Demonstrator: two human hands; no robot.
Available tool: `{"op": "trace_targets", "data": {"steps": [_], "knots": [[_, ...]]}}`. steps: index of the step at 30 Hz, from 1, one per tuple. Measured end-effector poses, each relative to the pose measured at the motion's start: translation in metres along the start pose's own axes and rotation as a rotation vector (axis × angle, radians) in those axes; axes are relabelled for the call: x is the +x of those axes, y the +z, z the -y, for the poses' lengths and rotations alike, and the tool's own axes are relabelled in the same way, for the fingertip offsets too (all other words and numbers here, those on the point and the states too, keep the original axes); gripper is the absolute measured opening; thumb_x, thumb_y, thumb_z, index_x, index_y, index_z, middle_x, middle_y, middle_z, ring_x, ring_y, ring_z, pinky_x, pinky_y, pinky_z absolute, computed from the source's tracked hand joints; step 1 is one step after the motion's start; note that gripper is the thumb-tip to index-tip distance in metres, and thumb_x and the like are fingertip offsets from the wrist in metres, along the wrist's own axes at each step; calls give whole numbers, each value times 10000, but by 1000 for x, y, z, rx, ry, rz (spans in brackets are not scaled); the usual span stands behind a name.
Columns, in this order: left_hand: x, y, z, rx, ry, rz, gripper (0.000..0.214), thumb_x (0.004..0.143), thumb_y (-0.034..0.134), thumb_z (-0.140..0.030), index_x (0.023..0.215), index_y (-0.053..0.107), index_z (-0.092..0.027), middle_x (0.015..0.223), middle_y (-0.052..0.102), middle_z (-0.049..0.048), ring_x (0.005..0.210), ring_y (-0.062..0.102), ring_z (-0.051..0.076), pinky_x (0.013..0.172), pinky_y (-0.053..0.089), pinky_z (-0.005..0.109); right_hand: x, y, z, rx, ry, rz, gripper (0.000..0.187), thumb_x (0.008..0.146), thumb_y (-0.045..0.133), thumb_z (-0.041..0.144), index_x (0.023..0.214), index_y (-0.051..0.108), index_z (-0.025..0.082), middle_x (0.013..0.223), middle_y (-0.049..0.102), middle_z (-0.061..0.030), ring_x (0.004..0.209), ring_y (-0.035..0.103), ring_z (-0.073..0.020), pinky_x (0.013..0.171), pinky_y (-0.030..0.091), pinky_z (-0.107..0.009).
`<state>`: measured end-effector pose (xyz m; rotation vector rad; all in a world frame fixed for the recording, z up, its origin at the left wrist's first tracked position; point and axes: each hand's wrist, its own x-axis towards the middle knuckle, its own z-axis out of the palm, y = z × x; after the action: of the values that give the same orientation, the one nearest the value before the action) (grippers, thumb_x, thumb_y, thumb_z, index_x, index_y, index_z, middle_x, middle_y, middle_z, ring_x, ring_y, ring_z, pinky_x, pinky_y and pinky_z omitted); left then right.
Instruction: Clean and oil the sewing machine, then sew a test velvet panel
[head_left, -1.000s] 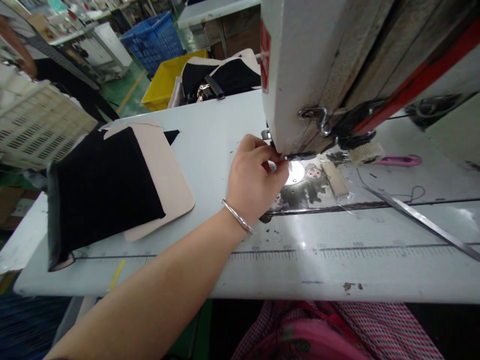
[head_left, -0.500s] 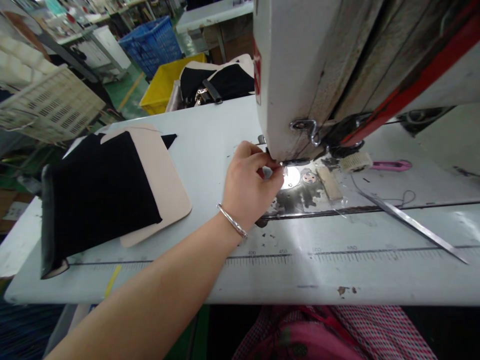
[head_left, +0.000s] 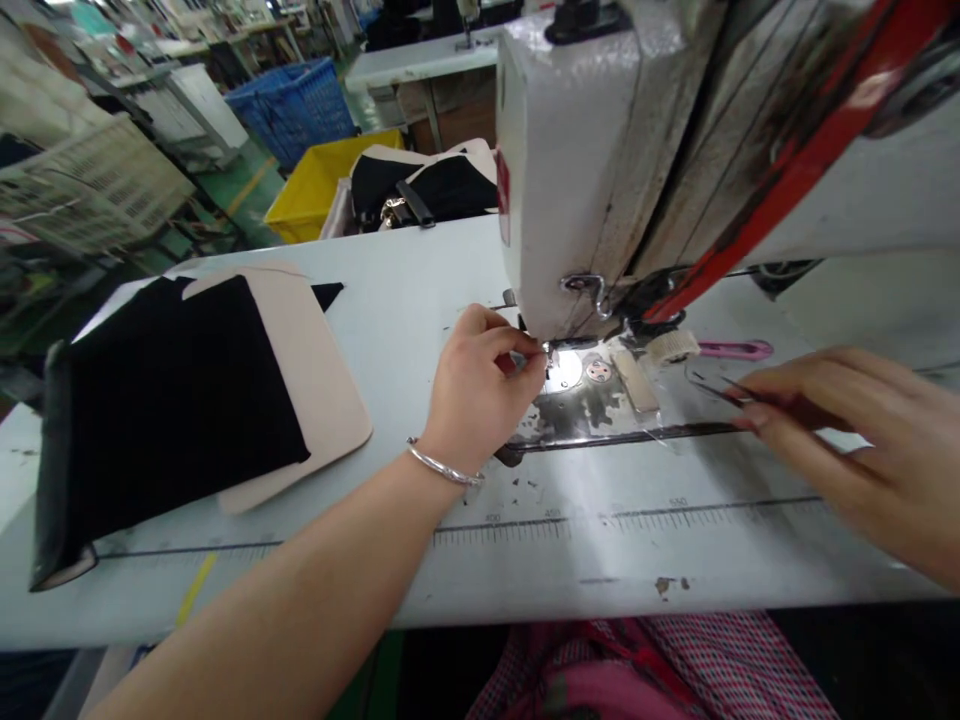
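Observation:
My left hand (head_left: 480,385), with a bracelet (head_left: 446,470) at the wrist, is pinched at the needle area under the sewing machine head (head_left: 570,190). What its fingertips hold, if anything, is too small to make out. Beside them lies the bright round plate (head_left: 565,371) of the machine bed. Over on the right, my right hand (head_left: 862,440) grips a pair of tweezers (head_left: 712,388), whose tips point left toward the machine bed. A small white-bristled brush (head_left: 673,346) with a pink handle (head_left: 735,348) lies just behind the tweezers.
Black fabric (head_left: 180,410) and a beige panel (head_left: 326,375) lie on the table at left. A printed ruler (head_left: 525,528) runs along the front. Behind the table stand a yellow bin (head_left: 307,190) beside black and beige pieces (head_left: 457,185), and a blue crate (head_left: 296,110).
My right hand has come in from the right and picked up the tweezers, which lay on the table. My left hand stays pinched at the needle. The view has shifted slightly.

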<state>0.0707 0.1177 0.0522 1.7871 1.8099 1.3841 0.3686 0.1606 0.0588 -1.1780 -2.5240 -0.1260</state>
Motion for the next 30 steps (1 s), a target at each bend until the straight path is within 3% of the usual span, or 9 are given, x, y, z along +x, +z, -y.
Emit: {"op": "trace_targets", "data": {"steps": [2,6,9,11,18,23,30], "knots": [[0,0,0,-3,1,2,74,741,697,-91,711,722,-153,890,602,38,662,563,93,670,533,277,19,0,16,127,-97,48,264,977,420,459,1127,588,321,1105,637,15,977,630,-154,843,501,-306],[1,-1,0,8,-2,-7,82,741,700,-78,731,724,-156,892,594,36,680,561,96,652,526,264,62,18,40,273,-239,107,280,1004,407,366,1135,641,284,1067,670,2,973,633,-164,823,492,-309],[1,-3,0,12,-16,-8,91,741,704,-73,740,727,-161,883,583,30,681,559,92,650,524,257,77,38,43,254,-223,15,225,946,529,295,1089,698,253,1024,699,-8,976,645,-192,813,505,-306],[1,-4,-1,2,-22,-5,97,741,702,-67,733,724,-160,878,578,28,683,561,91,650,523,255,78,48,41,251,-195,-79,193,914,578,264,1037,721,222,1008,704,-26,973,652,-196,813,511,-294],[2,-3,-2,-29,-34,20,91,740,700,-62,726,719,-149,867,579,30,693,566,97,656,524,260,75,54,40,250,-201,-155,172,914,582,255,968,721,169,1002,698,-53,946,659,-181,788,501,-270],[2,-3,-1,-28,-18,13,98,745,694,-59,728,717,-154,881,587,35,698,569,101,663,526,267,79,58,41,244,-180,-130,221,920,567,307,891,719,149,893,698,-67,880,655,-226,736,493,-323],[2,-2,0,-16,-9,4,105,756,689,-73,715,708,-168,859,592,29,690,564,101,674,533,269,79,60,41,298,-147,-170,234,915,576,329,800,700,168,848,693,-45,790,652,-193,670,485,-301]]}}
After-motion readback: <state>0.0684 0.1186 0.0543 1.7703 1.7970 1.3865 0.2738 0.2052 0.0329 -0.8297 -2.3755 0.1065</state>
